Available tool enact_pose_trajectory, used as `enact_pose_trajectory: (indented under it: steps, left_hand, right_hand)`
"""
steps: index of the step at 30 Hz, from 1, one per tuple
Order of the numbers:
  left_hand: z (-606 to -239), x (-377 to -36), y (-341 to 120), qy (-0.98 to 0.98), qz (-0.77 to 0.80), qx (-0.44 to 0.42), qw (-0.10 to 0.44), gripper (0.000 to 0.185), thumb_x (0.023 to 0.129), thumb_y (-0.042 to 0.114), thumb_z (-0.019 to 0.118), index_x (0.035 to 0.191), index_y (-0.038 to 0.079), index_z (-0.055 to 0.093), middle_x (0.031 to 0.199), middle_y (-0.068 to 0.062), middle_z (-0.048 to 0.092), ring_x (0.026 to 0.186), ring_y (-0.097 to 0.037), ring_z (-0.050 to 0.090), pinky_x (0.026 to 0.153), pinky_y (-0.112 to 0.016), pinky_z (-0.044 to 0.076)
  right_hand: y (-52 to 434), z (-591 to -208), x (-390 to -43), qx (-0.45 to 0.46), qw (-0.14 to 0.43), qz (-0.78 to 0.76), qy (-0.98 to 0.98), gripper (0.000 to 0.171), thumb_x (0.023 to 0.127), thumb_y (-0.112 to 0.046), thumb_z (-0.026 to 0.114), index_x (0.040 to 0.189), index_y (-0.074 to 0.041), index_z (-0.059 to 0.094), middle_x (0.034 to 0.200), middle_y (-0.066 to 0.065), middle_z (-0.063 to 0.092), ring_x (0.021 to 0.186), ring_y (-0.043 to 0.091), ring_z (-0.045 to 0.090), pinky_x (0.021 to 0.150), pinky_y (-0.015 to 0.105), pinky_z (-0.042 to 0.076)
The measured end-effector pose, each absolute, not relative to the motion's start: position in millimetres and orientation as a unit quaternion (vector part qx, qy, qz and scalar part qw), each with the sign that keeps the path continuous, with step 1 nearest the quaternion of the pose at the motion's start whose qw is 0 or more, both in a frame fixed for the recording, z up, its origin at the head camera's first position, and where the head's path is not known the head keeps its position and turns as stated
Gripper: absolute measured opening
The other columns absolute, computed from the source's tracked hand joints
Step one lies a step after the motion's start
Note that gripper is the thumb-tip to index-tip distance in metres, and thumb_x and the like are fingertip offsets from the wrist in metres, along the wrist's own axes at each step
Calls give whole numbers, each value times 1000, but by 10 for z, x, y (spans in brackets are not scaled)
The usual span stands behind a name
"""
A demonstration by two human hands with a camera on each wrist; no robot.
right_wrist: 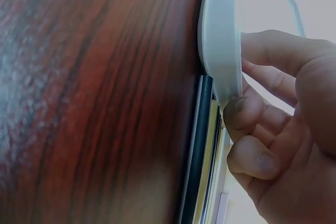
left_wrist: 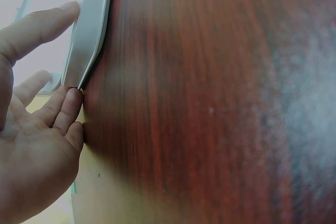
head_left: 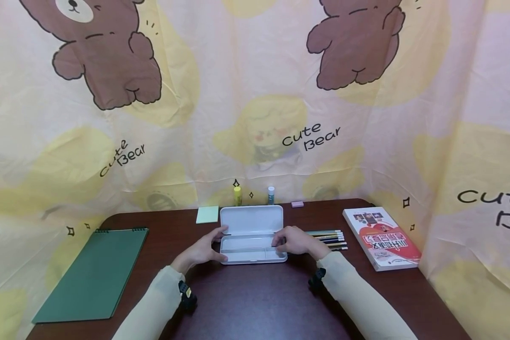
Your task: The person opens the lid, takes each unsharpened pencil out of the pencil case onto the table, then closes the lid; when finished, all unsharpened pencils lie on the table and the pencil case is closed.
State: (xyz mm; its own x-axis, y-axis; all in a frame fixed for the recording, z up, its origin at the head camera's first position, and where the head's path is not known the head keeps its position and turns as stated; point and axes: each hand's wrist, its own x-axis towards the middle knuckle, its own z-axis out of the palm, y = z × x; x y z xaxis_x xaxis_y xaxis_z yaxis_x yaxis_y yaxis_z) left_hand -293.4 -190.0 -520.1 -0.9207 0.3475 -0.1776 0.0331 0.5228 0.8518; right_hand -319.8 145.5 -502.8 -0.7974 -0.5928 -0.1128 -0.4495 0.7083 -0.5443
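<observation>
Both hands steady the open pencil case (head_left: 252, 236) at mid-table — left hand (head_left: 201, 250) flat-fingered against its end, right hand (head_left: 295, 242) curled on the other. Likely next: loading the pencils (head_left: 328, 239).

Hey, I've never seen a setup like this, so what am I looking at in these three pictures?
No machine here: a person wears three cameras. The wide picture is from the head; the two close-ups are from the wrists. On the brown table lies an open white pencil case. The left hand touches its left end and the right hand holds its right end. Nearby lie pencils, a book, a green notebook, a sticky pad and two glue sticks.
</observation>
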Motion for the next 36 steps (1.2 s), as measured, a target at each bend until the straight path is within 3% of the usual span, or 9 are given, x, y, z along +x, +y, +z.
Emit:
enact_pose_trajectory:
  steps: [36]
  left_hand:
    - [-5191,-2937,-1899,857,475,108,167,99,72,13,89,154,29,36,148,-10,48,137,-30,43,116,-55,32]
  right_hand:
    - [1449,-4994,-3212,-277,116,-266,916,8,87,-13,75,92,-18,79,80,-11,70,76,10,58,74,29,51]
